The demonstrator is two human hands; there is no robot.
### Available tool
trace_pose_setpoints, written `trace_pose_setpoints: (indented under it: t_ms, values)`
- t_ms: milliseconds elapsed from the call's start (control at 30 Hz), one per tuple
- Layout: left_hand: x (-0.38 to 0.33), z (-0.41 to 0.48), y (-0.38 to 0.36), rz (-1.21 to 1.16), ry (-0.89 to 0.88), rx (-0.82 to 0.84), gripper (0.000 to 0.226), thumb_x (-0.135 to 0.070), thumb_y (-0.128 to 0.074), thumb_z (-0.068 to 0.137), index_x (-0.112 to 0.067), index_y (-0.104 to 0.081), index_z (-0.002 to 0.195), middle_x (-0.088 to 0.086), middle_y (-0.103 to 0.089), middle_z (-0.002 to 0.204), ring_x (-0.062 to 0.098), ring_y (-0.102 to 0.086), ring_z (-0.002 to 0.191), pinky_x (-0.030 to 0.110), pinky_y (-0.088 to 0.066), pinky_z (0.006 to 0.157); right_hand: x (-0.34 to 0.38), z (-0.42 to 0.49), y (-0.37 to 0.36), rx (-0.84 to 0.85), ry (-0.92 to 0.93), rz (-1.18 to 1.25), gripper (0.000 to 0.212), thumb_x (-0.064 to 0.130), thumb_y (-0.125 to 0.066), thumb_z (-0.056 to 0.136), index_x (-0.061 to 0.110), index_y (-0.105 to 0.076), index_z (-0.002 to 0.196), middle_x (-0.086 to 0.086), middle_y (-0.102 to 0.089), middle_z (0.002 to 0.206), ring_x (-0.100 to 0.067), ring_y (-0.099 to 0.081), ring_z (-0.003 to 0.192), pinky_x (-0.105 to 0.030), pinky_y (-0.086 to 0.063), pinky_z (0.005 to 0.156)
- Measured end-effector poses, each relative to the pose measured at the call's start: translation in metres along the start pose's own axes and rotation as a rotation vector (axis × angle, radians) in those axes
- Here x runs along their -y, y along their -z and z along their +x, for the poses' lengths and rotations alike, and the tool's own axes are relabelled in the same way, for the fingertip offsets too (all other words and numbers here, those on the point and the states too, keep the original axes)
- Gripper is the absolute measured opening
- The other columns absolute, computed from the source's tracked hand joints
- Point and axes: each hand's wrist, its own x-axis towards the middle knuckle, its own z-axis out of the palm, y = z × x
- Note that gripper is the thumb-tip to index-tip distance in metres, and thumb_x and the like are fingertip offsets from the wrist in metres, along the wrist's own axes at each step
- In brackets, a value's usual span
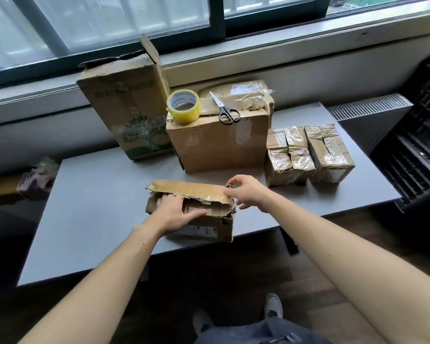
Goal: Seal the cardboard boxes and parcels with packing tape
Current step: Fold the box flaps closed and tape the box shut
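Note:
A small torn cardboard box [209, 227] lies near the front edge of the grey table [92, 214], its far flap [186, 187] standing partly up. My left hand [175, 211] lies on the box's near flap, fingers spread and reaching under the raised one. My right hand [246, 192] pinches the right end of the far flap. A roll of yellowish packing tape [184, 106] and black-handled scissors [225, 109] sit on top of a bigger brown box [219, 145] behind.
A tall open box with a green tree print [127, 112] leans at the back left. Three small taped parcels [308, 155] stand at the right. A window sill runs behind; a black rack [417, 145] is at the far right.

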Motion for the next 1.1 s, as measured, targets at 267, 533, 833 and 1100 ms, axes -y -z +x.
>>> trace_pose_setpoints:
  t_ms: [267,533,833,1100]
  values:
    - [0.028,-0.021,0.004,0.056,-0.193,-0.219,0.052,-0.055,-0.064,0.087,-0.019,-0.063,0.125,0.001,-0.060,0.113,0.023,-0.051,0.111,0.041,-0.041,0.101,0.024,0.000,-0.011,0.106,0.151,-0.217,0.046,0.009,-0.041,0.097,0.018,-0.056,0.140,0.001,-0.056,0.140,-0.016,-0.052,0.125,-0.022,-0.041,0.094]
    - [0.031,-0.036,-0.026,0.097,-0.194,-0.641,0.035,-0.045,-0.080,0.074,-0.019,-0.066,0.093,-0.005,-0.065,0.089,0.019,-0.060,0.087,0.033,-0.044,0.075,0.028,0.002,-0.030,0.178,0.241,-0.310,0.043,0.008,-0.040,0.099,0.021,-0.058,0.136,0.004,-0.063,0.120,-0.015,-0.060,0.101,-0.012,-0.047,0.070]
    - [0.038,-0.028,-0.018,0.162,-0.110,-0.631,0.084,-0.069,-0.073,0.067,-0.020,-0.047,0.130,0.010,-0.048,0.135,0.030,-0.047,0.118,0.045,-0.039,0.095,0.019,0.008,-0.033,0.192,0.310,-0.349,0.033,0.012,-0.048,0.103,0.016,-0.056,0.135,0.001,-0.063,0.129,-0.016,-0.061,0.119,-0.026,-0.049,0.101]
    - [0.060,0.001,0.034,0.154,-0.166,0.089,0.112,-0.056,-0.077,0.075,-0.021,-0.012,0.158,0.002,-0.009,0.165,0.023,-0.003,0.151,0.046,-0.013,0.123,0.024,0.006,-0.036,0.203,0.331,-0.432,0.032,0.016,-0.044,0.105,0.019,-0.054,0.135,-0.003,-0.063,0.129,-0.024,-0.063,0.101,-0.026,-0.049,0.078]
